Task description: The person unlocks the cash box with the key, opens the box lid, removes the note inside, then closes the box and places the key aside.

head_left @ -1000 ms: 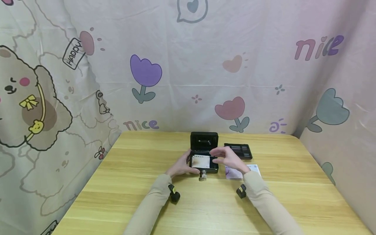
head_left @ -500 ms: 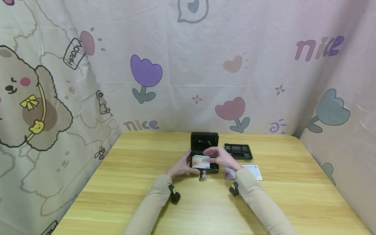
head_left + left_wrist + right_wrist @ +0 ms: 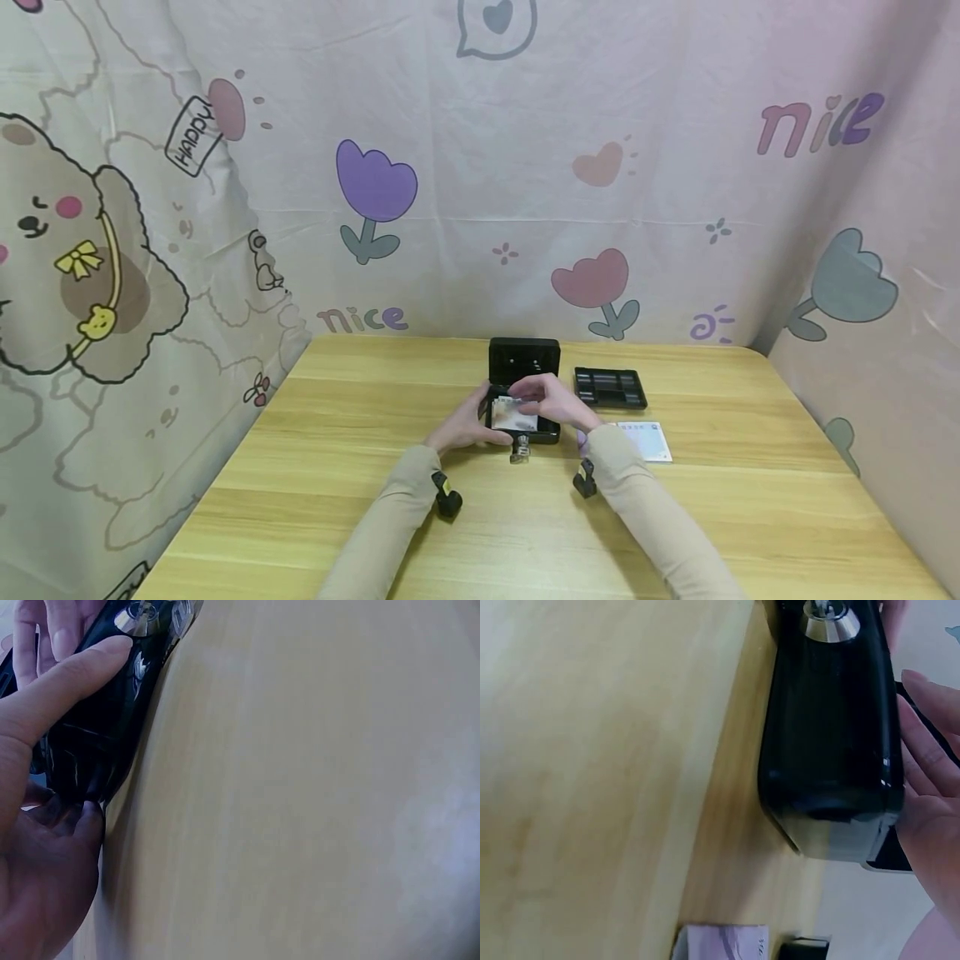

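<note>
A small black cash box (image 3: 544,437) stands on the table with its lid (image 3: 524,352) raised. Pale printed paper slips (image 3: 510,417) lie inside it. My left hand (image 3: 462,423) grips the box's left end, thumb along the front and fingers around the side. Over the box opening my right hand (image 3: 553,402) reaches in, thumb and fingers apart above the slips; its fingertips are partly hidden behind the box wall in the right wrist view. At the front is a silver lock (image 3: 831,624) with a key in it and a clear item (image 3: 520,450) hanging down.
A black compartment tray (image 3: 611,388) lies to the right of the box. Nearer, a pale blue paper slip (image 3: 648,442) and a purple one (image 3: 727,943) rest on the wooden table (image 3: 517,542), partly under my right forearm. Patterned cloth (image 3: 465,167) hangs behind.
My right hand has moved left from the box's right side until its fingers are over the paper slips. My left hand keeps its grip, and the box stays in place.
</note>
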### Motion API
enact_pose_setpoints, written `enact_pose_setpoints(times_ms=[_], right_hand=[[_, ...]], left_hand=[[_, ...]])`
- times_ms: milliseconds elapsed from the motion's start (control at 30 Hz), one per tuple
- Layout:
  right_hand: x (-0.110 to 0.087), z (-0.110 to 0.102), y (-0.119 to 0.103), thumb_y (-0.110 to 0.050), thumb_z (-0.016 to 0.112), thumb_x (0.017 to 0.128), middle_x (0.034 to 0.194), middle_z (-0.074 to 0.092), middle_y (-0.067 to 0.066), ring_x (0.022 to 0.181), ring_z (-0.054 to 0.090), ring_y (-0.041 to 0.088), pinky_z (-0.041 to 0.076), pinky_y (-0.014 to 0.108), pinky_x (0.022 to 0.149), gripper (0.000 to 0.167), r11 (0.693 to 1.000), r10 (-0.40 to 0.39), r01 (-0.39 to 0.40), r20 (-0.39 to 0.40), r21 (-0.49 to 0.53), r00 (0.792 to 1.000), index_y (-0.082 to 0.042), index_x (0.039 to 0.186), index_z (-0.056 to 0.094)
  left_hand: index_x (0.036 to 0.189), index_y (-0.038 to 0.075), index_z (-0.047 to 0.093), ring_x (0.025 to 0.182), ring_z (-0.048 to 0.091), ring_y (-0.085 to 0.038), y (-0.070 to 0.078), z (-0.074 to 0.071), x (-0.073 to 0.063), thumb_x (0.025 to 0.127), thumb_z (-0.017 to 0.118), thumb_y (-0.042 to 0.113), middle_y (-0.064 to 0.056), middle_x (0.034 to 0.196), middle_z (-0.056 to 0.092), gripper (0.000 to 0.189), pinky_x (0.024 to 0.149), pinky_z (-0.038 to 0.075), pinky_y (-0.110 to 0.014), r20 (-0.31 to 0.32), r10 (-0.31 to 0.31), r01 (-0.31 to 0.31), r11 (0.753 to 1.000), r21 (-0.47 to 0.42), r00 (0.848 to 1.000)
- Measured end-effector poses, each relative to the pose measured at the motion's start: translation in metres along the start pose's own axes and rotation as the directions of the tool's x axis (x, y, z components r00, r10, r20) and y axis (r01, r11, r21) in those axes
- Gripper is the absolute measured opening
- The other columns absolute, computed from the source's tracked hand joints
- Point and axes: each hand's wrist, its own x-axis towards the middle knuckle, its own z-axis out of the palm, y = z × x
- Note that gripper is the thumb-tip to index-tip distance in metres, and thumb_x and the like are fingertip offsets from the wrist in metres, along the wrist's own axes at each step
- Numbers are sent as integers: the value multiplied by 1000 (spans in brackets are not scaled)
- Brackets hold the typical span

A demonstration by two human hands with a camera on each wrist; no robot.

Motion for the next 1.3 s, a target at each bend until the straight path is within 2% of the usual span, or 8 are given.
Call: enact_pose_setpoints(times_ms=[100, 300, 700, 900, 1300], right_hand=[[3, 2, 1, 4, 68, 89, 121, 69, 28, 114, 67, 39, 59, 36, 95, 34, 1000, 1, -1, 15, 10, 1000, 10, 122, 65], [8, 5, 5, 3, 68, 90, 122, 70, 26, 115, 67, 38, 59, 44, 97, 33, 1000, 24, -24, 28, -14, 999, 8, 122, 65], [10, 8, 8, 6, 67, 88, 121, 71, 24, 110, 70, 33, 62, 36, 91, 31, 998, 43, -42, 13, -43, 999, 6, 119, 68], [9, 9, 7, 4, 67, 90, 123, 71, 21, 113, 69, 32, 61, 39, 94, 31, 996, 71, -70, 11, -62, 997, 3, 121, 69], [9, 9, 8, 6, 67, 88, 121, 71, 23, 113, 68, 35, 57, 47, 99, 31, 995, 17, -13, 38, -95, 999, 4, 119, 68]], left_hand=[[160, -2, 11, 155, 20, -38, 0, 0, -1, 71, 92, 35, -24, 168, 14, 125, 128, 21, -53, 1, 0, 0, 1000, 1, 1000], [160, -1, 12, 156, 19, -38, 1, -1, -2, 72, 91, 35, -22, 168, 12, 124, 128, 20, -53, 5, -11, 11, 1000, 10, 1000], [160, -2, 11, 155, 19, -40, 3, 0, -2, 72, 91, 33, -24, 168, 13, 124, 128, 20, -55, 10, -6, 6, 1000, 3, 1000], [160, -1, 11, 155, 19, -39, 2, 0, -1, 72, 91, 33, -23, 168, 12, 124, 128, 19, -54, 8, -12, 12, 1000, 6, 1000], [161, 2, 12, 155, 20, -38, 1, 1, -1, 72, 91, 32, -22, 168, 14, 123, 128, 20, -54, 7, 3, -3, 1000, 6, 1000]])
